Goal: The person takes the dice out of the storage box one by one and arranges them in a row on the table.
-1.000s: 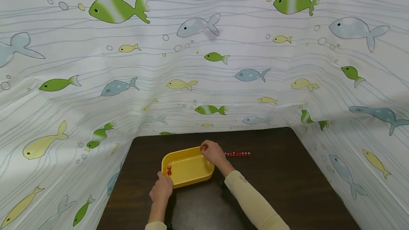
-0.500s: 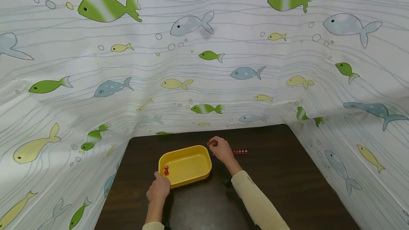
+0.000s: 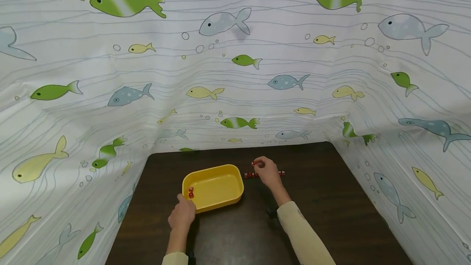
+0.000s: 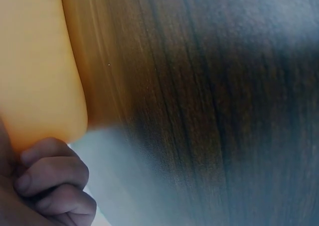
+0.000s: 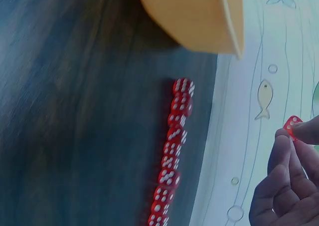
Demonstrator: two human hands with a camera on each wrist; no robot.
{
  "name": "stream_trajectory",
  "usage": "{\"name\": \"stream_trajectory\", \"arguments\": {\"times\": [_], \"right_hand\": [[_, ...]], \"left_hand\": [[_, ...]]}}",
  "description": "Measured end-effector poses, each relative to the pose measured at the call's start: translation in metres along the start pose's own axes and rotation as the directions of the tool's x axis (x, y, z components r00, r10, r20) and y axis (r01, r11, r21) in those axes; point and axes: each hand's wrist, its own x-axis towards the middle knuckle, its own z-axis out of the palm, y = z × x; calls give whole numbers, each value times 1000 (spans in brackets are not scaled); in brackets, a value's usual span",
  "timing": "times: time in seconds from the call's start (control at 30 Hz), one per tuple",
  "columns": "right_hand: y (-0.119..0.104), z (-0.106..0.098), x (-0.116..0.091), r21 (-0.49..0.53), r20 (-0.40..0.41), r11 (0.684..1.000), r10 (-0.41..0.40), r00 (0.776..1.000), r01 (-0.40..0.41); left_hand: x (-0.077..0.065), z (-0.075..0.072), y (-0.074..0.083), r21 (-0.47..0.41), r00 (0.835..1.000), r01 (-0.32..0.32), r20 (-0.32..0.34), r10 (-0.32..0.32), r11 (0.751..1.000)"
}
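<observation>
In the head view, my right hand point(image 3: 269, 171) pinches a red die point(image 3: 254, 163) between thumb and fingertips. It is held up over a straight row of red dice point(image 5: 170, 148) with white pips, part of which my hand hides in the head view. My left hand point(image 3: 182, 212) grips the near left corner of a yellow tray point(image 3: 217, 191); curled fingers point(image 4: 60, 175) show at that corner in the left wrist view. Two red dice point(image 3: 191, 195) lie in the tray at its left end.
Everything stands on a dark wood-grain table point(image 3: 324, 216). Behind it and on both sides hangs a white fish-print curtain point(image 3: 206, 68). The row of dice runs along the far part of the table, just right of the tray.
My right hand has moved right with the die, from the tray's far right corner to over the row. My left hand stays on the tray, and its two dice lie as before.
</observation>
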Motion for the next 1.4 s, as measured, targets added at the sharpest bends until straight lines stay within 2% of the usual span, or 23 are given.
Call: {"name": "stream_trajectory", "arguments": {"times": [0.3,0.57,0.9,1.2,1.4], "right_hand": [[20,-28,0,-15,-19,1000,1,1000,-2],[34,-55,9,-61,-45,998,5,999,-8],[52,-78,14,-151,-57,986,63,996,-71],[73,-88,15,-263,-39,957,115,993,-121],[89,-88,16,-331,-17,932,153,988,-150]], "left_hand": [[0,-2,-1,0,1000,-4,9,4,1000],[3,-4,-1,7,1000,-2,11,2,1000],[3,-3,-2,10,1000,-8,9,8,1000],[2,-5,-1,21,1000,0,6,0,1000],[2,-4,1,27,1000,11,2,-11,1000]]}}
